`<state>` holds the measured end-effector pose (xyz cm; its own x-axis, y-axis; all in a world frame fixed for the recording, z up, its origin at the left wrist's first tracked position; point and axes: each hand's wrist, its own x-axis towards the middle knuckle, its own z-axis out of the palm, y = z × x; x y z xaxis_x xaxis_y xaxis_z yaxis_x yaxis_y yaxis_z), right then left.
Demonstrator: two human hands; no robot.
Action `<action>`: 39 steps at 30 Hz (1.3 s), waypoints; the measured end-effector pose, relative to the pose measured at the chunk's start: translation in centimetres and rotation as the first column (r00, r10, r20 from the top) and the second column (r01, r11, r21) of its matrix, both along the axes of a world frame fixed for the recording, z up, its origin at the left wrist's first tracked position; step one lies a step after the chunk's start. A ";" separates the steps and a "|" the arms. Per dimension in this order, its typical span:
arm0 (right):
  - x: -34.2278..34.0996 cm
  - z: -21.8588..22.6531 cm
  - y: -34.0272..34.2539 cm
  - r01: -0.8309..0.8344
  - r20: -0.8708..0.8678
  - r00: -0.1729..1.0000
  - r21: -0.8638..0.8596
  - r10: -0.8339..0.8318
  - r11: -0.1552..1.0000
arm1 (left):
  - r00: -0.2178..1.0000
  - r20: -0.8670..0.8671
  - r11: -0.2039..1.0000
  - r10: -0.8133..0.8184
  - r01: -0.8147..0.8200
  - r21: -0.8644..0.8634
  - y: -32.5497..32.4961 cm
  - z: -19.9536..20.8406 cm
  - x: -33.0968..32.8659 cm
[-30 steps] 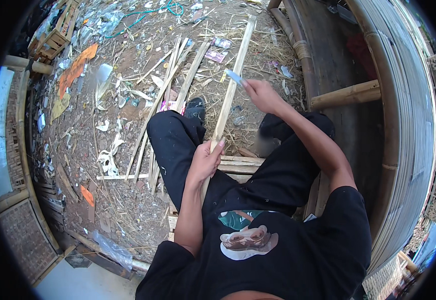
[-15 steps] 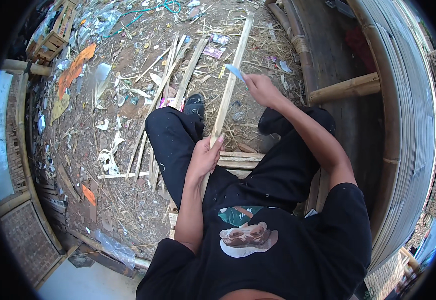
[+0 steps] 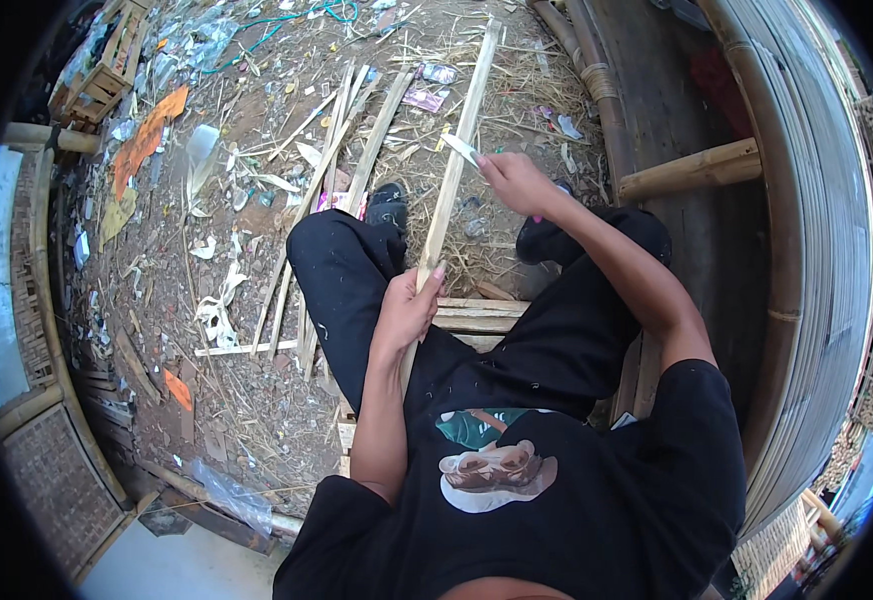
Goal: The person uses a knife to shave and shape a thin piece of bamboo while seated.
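My left hand (image 3: 409,308) is closed round the lower part of a long, pale bamboo strip (image 3: 454,165), near my left thigh. The strip slants away from me, its far end above the littered ground. In my right hand (image 3: 520,184) is a knife, its pale blade (image 3: 463,150) pointing up and left, close to or against the strip's right edge; I cannot tell if they touch. The fingers hide the knife's handle. Several more strips (image 3: 377,140) lie on the ground left of the one I hold.
Wooden slats (image 3: 482,316) sit between my legs. A bamboo rail (image 3: 692,172) and a large stack of thin strips (image 3: 807,250) stand on the right. Far left is a wooden crate (image 3: 107,70). Orange scraps (image 3: 147,140), plastic and shavings litter the dirt ground.
My right hand has shifted slightly left and down along the strip, and the blade has turned and looks brighter. The left hand keeps its grip, with the strip tilted slightly left.
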<state>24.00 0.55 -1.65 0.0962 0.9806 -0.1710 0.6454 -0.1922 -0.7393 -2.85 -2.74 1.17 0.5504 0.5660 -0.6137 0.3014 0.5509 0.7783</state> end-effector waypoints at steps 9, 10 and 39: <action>0.0 -0.7 -0.2 0.034 -0.124 0.991 -0.158 -0.054 0.987 | 1.000 -0.007 0.999 -0.003 0.003 -0.032 0.1 -0.3 0.3; 1.6 -0.1 0.4 0.001 0.008 1.000 -0.154 0.000 0.988 | 1.000 0.002 1.000 -0.014 0.014 -0.022 0.1 -0.5 0.3; -0.2 -0.3 -0.6 0.053 -0.438 0.872 -0.362 -0.220 0.931 | 1.000 -0.011 1.000 -0.014 0.014 -0.002 0.0 -0.4 0.4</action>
